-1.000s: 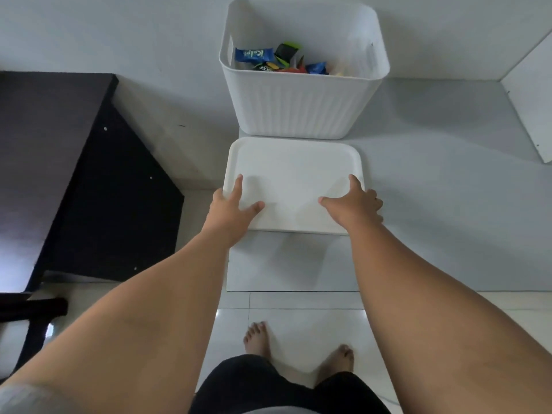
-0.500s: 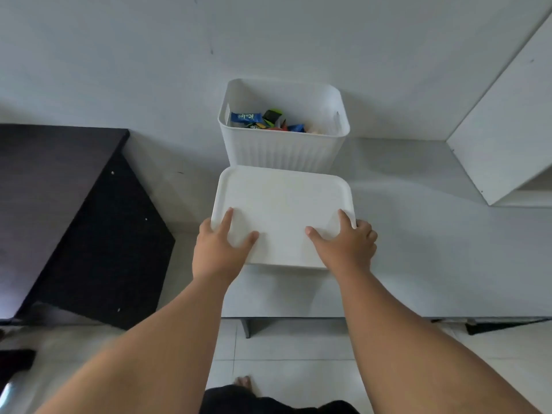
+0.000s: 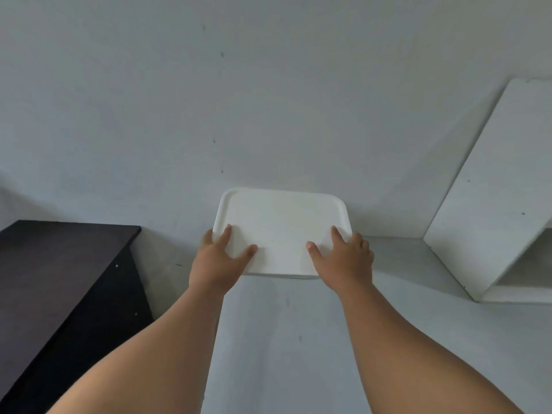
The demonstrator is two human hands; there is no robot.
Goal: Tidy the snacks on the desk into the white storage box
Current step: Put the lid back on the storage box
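A white rectangular lid (image 3: 283, 228) with rounded corners is held up at the back of the white desk (image 3: 277, 339), close to the wall. My left hand (image 3: 218, 258) grips its near left corner, thumb on top. My right hand (image 3: 343, 258) grips the near right corner the same way. The white storage box and the snacks inside it are hidden behind the lid.
A dark brown table (image 3: 50, 279) stands to the left of the desk. A white cabinet (image 3: 495, 204) stands on the desk at the right. The grey wall (image 3: 239, 100) rises just behind the lid.
Both hands have carried the lid away from me and over the box, which now is hidden along with its snacks. The camera has tilted upward, so the floor has left view.
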